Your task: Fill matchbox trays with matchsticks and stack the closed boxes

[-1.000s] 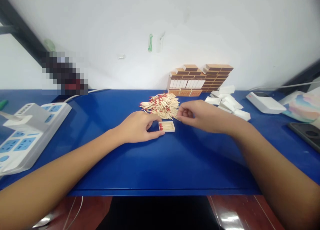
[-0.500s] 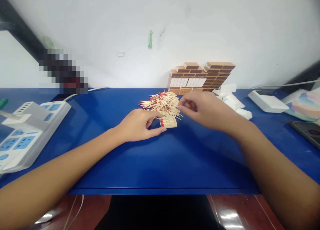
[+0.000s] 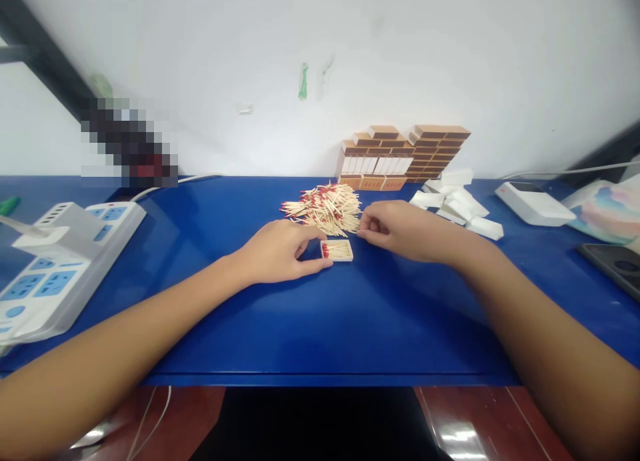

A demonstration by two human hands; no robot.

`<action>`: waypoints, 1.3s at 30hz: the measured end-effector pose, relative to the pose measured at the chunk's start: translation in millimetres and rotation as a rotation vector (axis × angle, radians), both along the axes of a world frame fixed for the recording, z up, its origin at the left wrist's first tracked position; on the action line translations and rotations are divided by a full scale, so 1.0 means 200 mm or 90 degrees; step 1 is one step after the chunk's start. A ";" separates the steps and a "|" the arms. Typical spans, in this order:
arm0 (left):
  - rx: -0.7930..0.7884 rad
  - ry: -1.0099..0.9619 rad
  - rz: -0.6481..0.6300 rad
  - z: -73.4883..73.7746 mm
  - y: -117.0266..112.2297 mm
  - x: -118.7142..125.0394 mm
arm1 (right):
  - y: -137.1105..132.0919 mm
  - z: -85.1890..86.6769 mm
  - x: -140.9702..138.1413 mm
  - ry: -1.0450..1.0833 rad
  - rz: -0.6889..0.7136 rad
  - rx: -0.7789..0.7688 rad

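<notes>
A small open matchbox tray (image 3: pixel 337 250) with red-tipped matches in it lies on the blue table (image 3: pixel 320 327). My left hand (image 3: pixel 280 251) pinches its left end between thumb and forefinger. Just behind the tray lies a heap of loose matches (image 3: pixel 324 208). My right hand (image 3: pixel 400 229) rests at the heap's right edge, fingers curled and pinched together; what they hold is too small to make out.
Stacked brown matchbox sleeves (image 3: pixel 405 155) stand against the white wall. Several white empty trays (image 3: pixel 457 204) lie to their right. A white power strip (image 3: pixel 55 264) sits at the far left. A white device (image 3: pixel 534 204), a patterned pad (image 3: pixel 607 211) and a phone (image 3: pixel 613 261) lie right.
My right hand rose over the heap half a second ago and has come back down to its right edge. The left hand stays on the tray, which has barely shifted.
</notes>
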State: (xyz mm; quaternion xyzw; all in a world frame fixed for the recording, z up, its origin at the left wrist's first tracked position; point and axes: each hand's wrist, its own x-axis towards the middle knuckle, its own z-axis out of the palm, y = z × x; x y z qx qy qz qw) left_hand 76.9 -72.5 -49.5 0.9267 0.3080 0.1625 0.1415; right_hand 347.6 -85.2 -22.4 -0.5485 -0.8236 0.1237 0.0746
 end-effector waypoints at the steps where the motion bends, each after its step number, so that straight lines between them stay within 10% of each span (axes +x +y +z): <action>1: 0.000 -0.003 0.001 0.00 0.00 0.00 | 0.00 0.02 0.00 0.017 0.002 0.010; 10: -0.003 -0.024 -0.002 0.00 -0.01 0.00 | -0.06 0.02 -0.08 0.160 0.107 0.010; 18: 0.009 -0.038 0.003 0.00 0.00 0.00 | -0.02 0.08 0.00 0.113 -0.027 0.171; 39: 0.036 -0.014 0.009 0.01 -0.03 0.01 | -0.02 0.07 -0.01 0.137 0.010 0.072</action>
